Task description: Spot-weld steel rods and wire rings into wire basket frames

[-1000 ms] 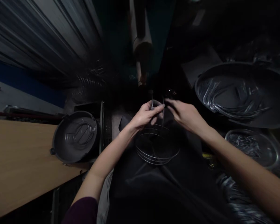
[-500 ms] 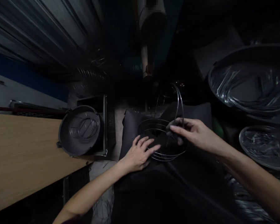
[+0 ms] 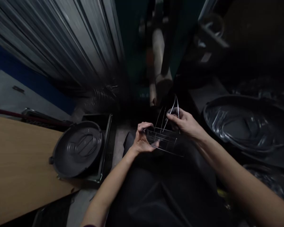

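A small round wire basket frame (image 3: 165, 142) made of thin metal rings is held up over a dark cloth (image 3: 161, 189) on my lap. My left hand (image 3: 142, 138) is closed around its left rim. My right hand (image 3: 183, 124) pinches a bent wire loop (image 3: 175, 108) that rises above the frame's far side. The light is dim and the wires show only as thin glints.
A dark round tub (image 3: 77, 151) with a few wire pieces stands at the left beside a wooden tabletop (image 3: 16, 170). A large dark basin (image 3: 246, 126) of bent wires sits at the right. Corrugated metal sheeting (image 3: 61, 47) rises behind. Someone's leg (image 3: 157, 60) shows beyond.
My left hand rose from lying flat on the cloth and gripped the frame's rim. The frame came up off the cloth. My right hand moved the wire loop closer to the frame's top.
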A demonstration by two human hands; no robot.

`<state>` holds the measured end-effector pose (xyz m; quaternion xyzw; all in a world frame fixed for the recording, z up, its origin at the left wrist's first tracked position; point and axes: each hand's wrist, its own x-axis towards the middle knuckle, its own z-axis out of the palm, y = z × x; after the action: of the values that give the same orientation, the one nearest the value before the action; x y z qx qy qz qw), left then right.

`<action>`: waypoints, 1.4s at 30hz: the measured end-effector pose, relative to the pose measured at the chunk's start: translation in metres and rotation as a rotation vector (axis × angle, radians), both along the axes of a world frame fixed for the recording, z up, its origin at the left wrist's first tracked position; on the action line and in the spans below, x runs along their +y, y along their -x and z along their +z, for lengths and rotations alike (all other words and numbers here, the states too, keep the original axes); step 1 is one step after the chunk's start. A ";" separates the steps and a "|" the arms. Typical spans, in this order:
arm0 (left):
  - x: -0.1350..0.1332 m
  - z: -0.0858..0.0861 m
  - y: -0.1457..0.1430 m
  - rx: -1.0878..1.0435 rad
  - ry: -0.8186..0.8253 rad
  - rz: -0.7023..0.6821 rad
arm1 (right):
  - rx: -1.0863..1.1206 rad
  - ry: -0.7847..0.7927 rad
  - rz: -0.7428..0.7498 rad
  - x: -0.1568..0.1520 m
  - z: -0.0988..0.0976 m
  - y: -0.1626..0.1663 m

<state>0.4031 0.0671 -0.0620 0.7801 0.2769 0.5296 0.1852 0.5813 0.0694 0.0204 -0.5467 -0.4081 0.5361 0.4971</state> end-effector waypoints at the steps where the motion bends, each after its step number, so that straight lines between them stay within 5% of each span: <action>1: 0.008 0.000 -0.004 -0.004 -0.008 0.013 | 0.006 -0.007 -0.005 0.008 0.002 -0.002; 17: 0.065 0.002 -0.011 -0.101 0.052 -0.035 | 0.096 -0.073 0.022 0.071 -0.001 -0.001; 37: 0.089 0.014 -0.002 -0.050 0.110 -0.030 | -0.005 -0.098 -0.025 0.100 -0.011 0.005; 42: 0.090 0.022 -0.001 -0.026 0.114 -0.073 | 0.043 -0.094 -0.165 0.101 -0.014 0.005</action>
<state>0.4039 0.1571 -0.0396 0.7709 0.2755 0.5160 0.2521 0.5763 0.1705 0.0061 -0.5427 -0.3757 0.4855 0.5733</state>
